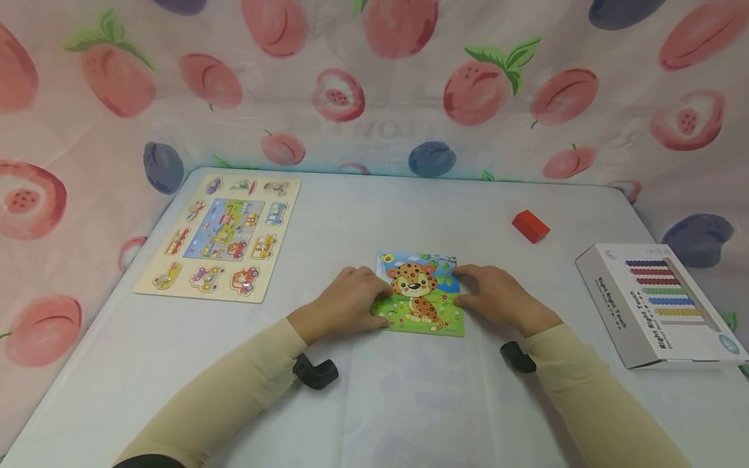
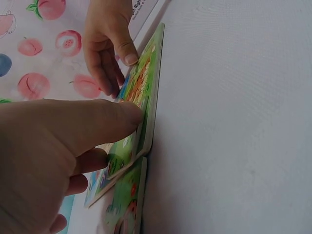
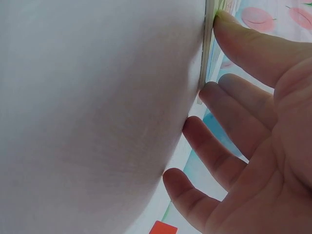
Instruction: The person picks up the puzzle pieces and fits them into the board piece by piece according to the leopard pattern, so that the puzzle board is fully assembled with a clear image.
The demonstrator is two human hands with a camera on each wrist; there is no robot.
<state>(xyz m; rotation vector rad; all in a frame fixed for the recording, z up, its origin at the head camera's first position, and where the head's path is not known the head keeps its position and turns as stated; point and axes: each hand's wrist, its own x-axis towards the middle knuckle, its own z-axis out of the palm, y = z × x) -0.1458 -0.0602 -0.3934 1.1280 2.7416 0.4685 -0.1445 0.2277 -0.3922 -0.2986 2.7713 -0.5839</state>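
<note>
A small jigsaw puzzle [image 1: 417,292] with a spotted leopard cub on green grass lies at the middle of the table. My left hand [image 1: 349,304] grips its left side, the thumb on the lower left part and the bent fingers farther up. Seen from the left wrist, the thumb overlaps the puzzle's green part [image 2: 145,122], where an edge looks slightly raised. On the other side, my right hand [image 1: 497,298] touches the right edge with thumb and index finger. Its other fingers [image 3: 214,153] stretch loosely beside the puzzle in the right wrist view.
A wooden vehicle puzzle board [image 1: 199,286] lies at the back left. Toward the back right is a red block [image 1: 530,226]. A white box [image 1: 608,318] picturing rows of coloured beads stands at the right edge. Fruit-print cloth [image 1: 386,110] hangs behind the table.
</note>
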